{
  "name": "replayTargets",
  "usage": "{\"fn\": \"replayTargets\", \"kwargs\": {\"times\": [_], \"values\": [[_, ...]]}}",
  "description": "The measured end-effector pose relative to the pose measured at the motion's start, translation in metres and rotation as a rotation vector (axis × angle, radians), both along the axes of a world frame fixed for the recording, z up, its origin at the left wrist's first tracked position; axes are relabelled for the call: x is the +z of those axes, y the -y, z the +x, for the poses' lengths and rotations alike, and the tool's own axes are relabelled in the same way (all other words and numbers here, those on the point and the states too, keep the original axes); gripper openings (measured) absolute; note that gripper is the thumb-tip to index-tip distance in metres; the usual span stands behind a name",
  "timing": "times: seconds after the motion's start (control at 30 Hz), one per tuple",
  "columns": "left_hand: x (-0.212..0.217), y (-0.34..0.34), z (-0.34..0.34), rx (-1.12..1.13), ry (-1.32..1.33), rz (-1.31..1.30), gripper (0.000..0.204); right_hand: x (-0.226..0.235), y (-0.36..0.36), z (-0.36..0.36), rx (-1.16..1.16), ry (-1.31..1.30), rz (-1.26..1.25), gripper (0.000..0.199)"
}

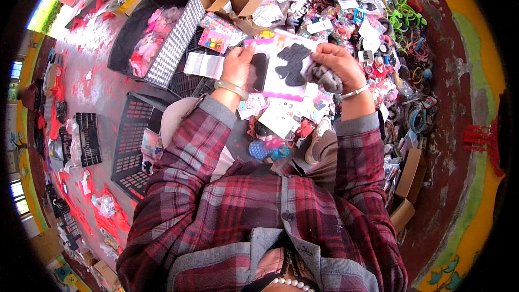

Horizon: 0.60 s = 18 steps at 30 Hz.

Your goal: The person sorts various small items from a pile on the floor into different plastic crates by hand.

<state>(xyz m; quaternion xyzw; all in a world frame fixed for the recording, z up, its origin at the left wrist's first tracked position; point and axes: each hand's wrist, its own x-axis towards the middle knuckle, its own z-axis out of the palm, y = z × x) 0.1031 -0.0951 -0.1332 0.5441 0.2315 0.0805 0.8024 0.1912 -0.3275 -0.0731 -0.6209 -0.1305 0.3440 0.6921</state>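
1. So, the left hand [238,66] has its fingers curled shut around the left edge of a white and pink backing card [281,70], thumb hidden behind it.
2. The right hand [336,60] is closed too, pinching a dark grey fuzzy hair bow [324,77] right at the card's right edge.
3. A second dark bow [293,64] sits on the card, held up between both hands, above the lap.
4. Further out: a jade-coloured bangle [231,88] on the left wrist, a black bin of pink accessories [157,35] upper left, and green hair hoops [403,19] piled on the right.
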Motion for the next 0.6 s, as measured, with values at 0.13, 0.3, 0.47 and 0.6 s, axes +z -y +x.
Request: {"fn": "replayTargets", "kwargs": {"times": [0.13, 0.3, 0.47, 0.6], "values": [[-0.008, 0.006, 0.003, -0.037, 0.124, -0.23, 0.021, -0.013, -0.017, -0.009, 0.007, 0.207, -0.217, 0.008], [0.005, 0.014, -0.002, -0.094, 0.205, -0.433, 0.026, -0.033, -0.022, -0.006, -0.066, 0.31, -0.324, 0.011], [0.003, 0.014, -0.002, -0.285, 0.213, -0.203, 0.027, -0.04, -0.024, -0.003, -0.105, 0.303, -0.364, 0.012], [0.003, 0.02, -0.002, -0.356, 0.282, -0.001, 0.027, -0.044, -0.024, -0.003, -0.142, 0.234, -0.321, 0.012]]}}
